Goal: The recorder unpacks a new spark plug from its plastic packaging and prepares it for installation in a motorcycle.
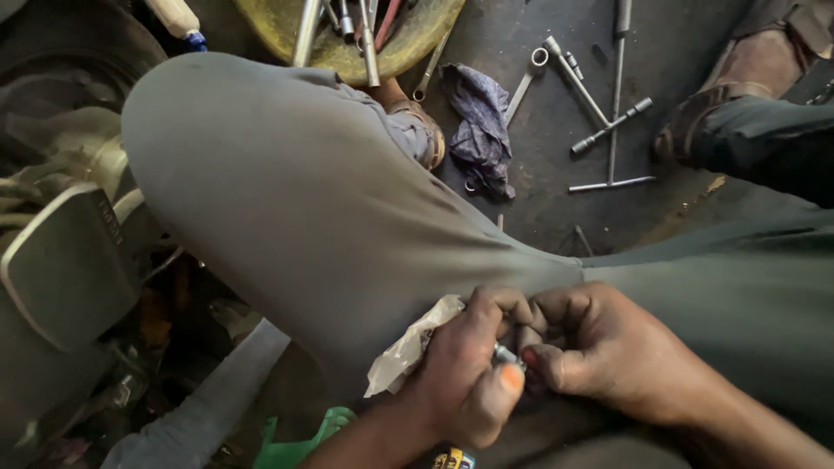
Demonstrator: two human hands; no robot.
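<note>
On the left, a crumpled white wrapper [408,347] sticks out of the left hand [465,373], whose fingers are curled shut around it. Just to the right, a small shiny metal part [506,354] (maybe a little bolt, it is mostly hidden) sits pinched between both hands, over the grey trouser leg [304,208]. The right hand [608,347] touches it from the right, fingers pressed together on its end. Its long side seems to run left to right. Both hands are equally close.
</note>
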